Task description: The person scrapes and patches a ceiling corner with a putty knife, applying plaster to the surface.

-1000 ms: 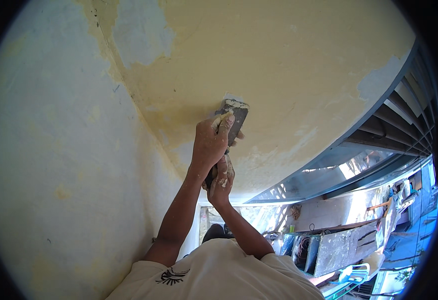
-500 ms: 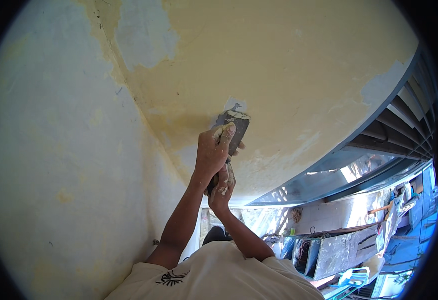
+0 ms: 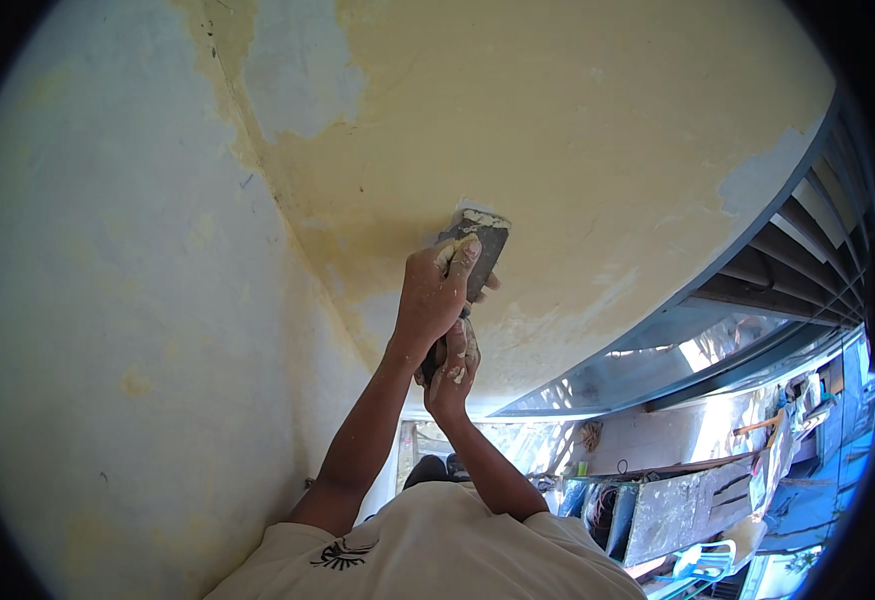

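Note:
A putty knife [image 3: 489,248] with a wide dark blade is up against the yellowish wall [image 3: 578,130], pale putty caked along its upper edge. My left hand [image 3: 432,297] is closed on the blade, thumb on the near face and fingertips showing past its right side. Below it, my right hand [image 3: 455,372] wraps round the dark handle, which is partly hidden by the fingers. Pale putty smears both hands. A light patch of filler shows just at the blade's top edge; the rest of that spot is hidden behind the blade.
A pale wall [image 3: 138,300] meets the yellowish one at a corner on the left. To the right are a grey metal ledge [image 3: 648,365] and dark bars [image 3: 773,265]. Farther down right stand a worn grey panel [image 3: 673,515] and a light blue chair [image 3: 706,560].
Both hands and the putty knife have slid slightly up and to the right. The blade now covers most of the light patch that showed above it before.

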The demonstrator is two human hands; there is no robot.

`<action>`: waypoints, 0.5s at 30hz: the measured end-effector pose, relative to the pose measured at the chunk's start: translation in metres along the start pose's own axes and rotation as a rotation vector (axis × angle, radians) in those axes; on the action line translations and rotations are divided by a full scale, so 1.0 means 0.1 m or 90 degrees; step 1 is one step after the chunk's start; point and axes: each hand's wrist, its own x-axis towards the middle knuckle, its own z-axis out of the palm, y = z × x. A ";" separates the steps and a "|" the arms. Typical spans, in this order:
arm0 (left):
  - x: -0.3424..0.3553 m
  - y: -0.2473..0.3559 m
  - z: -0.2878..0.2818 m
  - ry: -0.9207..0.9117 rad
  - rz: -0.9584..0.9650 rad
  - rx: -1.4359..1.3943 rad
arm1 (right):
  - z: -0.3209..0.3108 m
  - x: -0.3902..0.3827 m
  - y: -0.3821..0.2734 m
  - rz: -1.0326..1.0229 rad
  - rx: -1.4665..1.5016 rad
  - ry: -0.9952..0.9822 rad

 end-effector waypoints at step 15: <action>-0.08 -0.19 -0.02 -0.012 -0.010 -0.204 | -0.19 0.01 -0.27 -0.017 -0.156 -0.056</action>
